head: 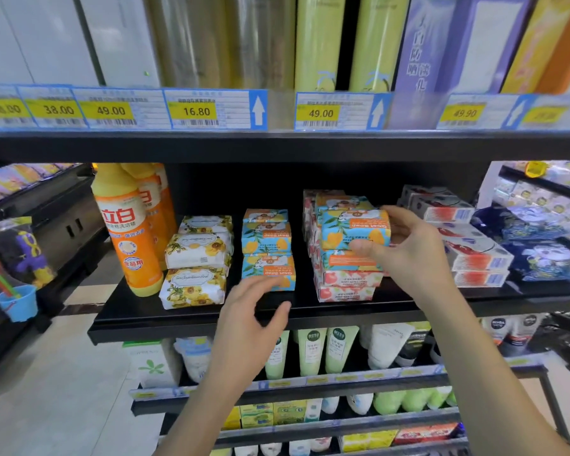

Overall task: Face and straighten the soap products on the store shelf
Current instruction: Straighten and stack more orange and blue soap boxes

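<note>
On the black shelf [191,315] stand piles of wrapped soap bars. My right hand [405,248] grips a blue and orange Goat Soap bar [354,230], upside down, on top of the right pile, which holds more blue bars and pink bars [346,284] underneath. My left hand [252,309] hovers with relaxed fingers just below the middle stack of three blue Goat Soap bars [267,246], fingertips near its lowest bar. A stack of three white and yellow flowered soaps [196,260] stands to the left.
Orange dish-liquid bottles [127,232] stand at the shelf's left end. White and red boxes [468,245] are stacked at the right. Price tags [195,110] line the shelf above. Tubes [313,353] and pouches fill the shelves below.
</note>
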Available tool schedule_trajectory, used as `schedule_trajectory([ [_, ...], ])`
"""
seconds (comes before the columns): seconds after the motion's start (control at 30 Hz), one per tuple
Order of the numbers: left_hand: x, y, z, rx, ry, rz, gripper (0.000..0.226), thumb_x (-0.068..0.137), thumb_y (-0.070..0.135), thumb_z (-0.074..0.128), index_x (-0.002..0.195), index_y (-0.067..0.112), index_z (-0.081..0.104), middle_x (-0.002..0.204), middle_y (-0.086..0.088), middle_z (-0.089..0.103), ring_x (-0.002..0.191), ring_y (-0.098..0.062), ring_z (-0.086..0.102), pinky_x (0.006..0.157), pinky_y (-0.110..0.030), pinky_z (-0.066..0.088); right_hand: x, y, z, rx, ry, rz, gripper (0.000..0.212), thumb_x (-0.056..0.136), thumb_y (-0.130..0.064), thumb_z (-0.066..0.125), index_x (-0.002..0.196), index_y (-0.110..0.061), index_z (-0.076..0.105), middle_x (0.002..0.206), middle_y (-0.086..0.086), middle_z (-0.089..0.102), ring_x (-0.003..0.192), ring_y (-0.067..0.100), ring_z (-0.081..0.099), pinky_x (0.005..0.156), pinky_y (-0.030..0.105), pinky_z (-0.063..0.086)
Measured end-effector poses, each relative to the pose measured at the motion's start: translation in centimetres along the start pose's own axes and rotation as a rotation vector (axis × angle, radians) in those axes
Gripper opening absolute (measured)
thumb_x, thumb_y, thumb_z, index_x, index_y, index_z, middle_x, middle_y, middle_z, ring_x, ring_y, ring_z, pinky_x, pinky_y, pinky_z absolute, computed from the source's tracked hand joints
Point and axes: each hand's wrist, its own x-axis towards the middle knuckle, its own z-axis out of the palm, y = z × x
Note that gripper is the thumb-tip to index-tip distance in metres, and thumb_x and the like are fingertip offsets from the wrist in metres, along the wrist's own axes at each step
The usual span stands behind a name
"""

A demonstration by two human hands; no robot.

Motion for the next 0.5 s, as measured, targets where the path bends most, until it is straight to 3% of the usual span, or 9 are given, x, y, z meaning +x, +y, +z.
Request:
schedule_trajectory([
  [0.13,3.3,3.7,1.4,-0.051,-0.106,-0.040,0.058,0.088,0.046,0.075,0.141,0.036,0.055,0.132,0.023,0.054,0.120,0.007,0.051,0.104,-0.018,0.043,-0.3,0.7,-1.7,0.155,0.064,0.007,0.074,0.069,-0.030,0.094,0.134,-0.020,0.059,0.109,-0.014,0.072,0.104,0.004,0.068,0.094,0.034,0.057],
  [0.23,5.3,5.1,3.0,-0.074,-0.152,-0.102,0.070,0.083,0.047,0.080,0.145,0.037,0.047,0.129,0.020,0.053,0.119,0.000,0.050,0.096,-0.018,0.043,-0.4,1.4,-3.2,0.204,0.104,0.013,0.066,0.071,-0.027,0.092,0.128,-0.024,0.058,0.107,-0.017,0.070,0.102,-0.001,0.066,0.089,0.025,0.054],
  [0.37,6.6,5.7,5.3,-0.180,-0.121,-0.149,0.073,0.081,0.034,0.085,0.145,0.027,0.050,0.130,0.010,0.059,0.120,-0.007,0.055,0.067,-0.001,0.047,-0.4,2.7,-4.4,0.225,0.115,0.025,0.062,0.072,-0.026,0.092,0.122,-0.032,0.056,0.105,-0.018,0.070,0.100,-0.003,0.065,0.084,0.020,0.050],
  [0.5,6.7,5.7,6.5,-0.114,-0.043,-0.137,0.079,0.079,0.043,0.085,0.147,0.028,0.048,0.132,0.011,0.055,0.110,0.003,0.054,0.073,-0.003,0.043,-0.5,4.0,-4.6,0.240,0.103,0.040,0.064,0.071,-0.024,0.093,0.123,-0.030,0.057,0.106,-0.016,0.072,0.097,-0.004,0.068,0.083,0.018,0.052],
])
